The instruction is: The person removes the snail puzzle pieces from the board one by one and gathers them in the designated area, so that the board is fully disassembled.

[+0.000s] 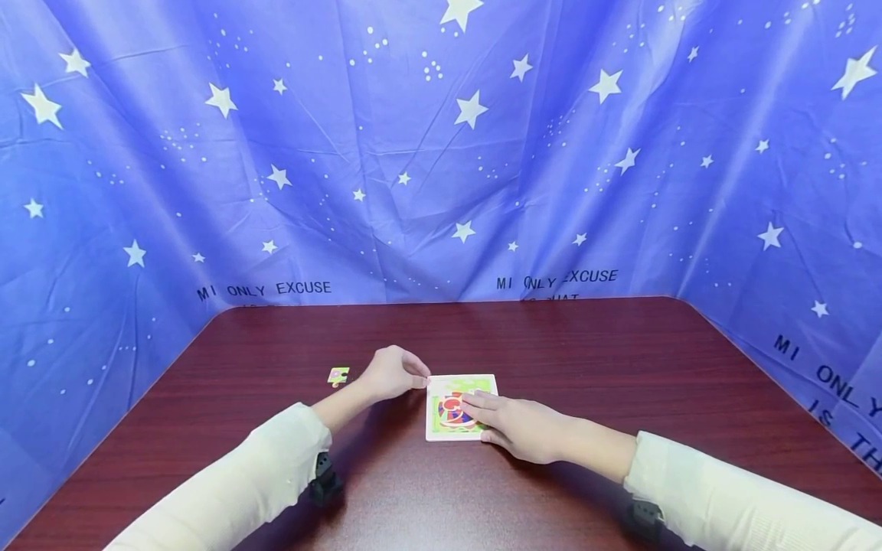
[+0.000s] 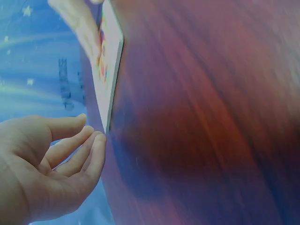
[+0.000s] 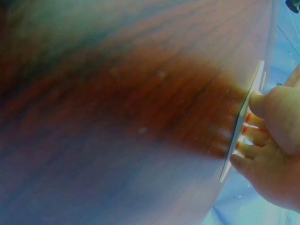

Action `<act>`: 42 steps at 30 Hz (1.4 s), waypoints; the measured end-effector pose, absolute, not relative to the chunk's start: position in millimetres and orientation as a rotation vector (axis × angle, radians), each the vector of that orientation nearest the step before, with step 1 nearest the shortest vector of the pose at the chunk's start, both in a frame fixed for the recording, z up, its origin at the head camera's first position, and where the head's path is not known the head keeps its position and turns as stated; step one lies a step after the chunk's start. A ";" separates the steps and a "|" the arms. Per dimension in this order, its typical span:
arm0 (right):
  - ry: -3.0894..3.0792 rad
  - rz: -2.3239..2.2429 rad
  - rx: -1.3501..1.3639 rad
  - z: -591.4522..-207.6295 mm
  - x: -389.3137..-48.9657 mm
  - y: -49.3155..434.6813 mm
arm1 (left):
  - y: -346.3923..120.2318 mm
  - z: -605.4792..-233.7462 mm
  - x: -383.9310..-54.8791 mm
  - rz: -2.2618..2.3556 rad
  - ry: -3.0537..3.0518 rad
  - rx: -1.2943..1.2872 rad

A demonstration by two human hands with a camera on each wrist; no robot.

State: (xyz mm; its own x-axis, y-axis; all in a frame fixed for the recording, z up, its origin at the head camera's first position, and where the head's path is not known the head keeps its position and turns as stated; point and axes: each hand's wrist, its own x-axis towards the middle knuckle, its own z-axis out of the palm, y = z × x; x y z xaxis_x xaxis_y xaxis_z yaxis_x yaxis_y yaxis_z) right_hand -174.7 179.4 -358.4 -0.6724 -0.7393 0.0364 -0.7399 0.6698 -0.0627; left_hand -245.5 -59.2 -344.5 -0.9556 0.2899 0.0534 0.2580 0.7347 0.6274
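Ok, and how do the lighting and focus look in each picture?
Head view: mostly crisp, soft glare on the tabletop in front of the puzzle board; left wrist: left hand fairly clear, tabletop grain smeared, dark shadow nearby; right wrist: tabletop hazy, badly blurred, bright light between the fingers of the right hand.

Room to pass runs along the table point(image 1: 586, 344)'s far edge, before the starry curtain point(image 1: 386, 153), and between the left sleeve point(image 1: 234, 467) and right sleeve point(image 1: 730, 490) up to the puzzle board point(image 1: 448, 437)'s near edge. The left hand point(image 1: 393, 375) bars its far-left corner, the right hand point(image 1: 520, 428) its right edge; a jigsaw piece point(image 1: 336, 374) lies left. Any gap beneath the right hand is hard to judge.
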 end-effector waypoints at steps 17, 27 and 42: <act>-2.863 0.085 1.250 -357.1 -173.7 180.0 | -24.4 -345.6 -237.2 1.029 2.848 0.537; -2.863 0.086 1.246 -357.3 -172.4 178.4 | -21.7 -350.2 -241.6 1.181 2.748 0.338; -2.866 0.082 1.253 -355.7 -172.2 178.2 | -15.9 -350.7 -244.5 1.304 2.700 0.280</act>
State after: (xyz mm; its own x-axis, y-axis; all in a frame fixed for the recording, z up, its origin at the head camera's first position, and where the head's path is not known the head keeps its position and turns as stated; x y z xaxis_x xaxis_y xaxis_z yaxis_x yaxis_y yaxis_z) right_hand -172.2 178.2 -355.7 -0.6791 -0.7333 0.0329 -0.7340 0.6778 -0.0431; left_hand -244.5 -15.9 -350.7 -0.9743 0.2224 -0.0364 0.1097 0.6092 0.7854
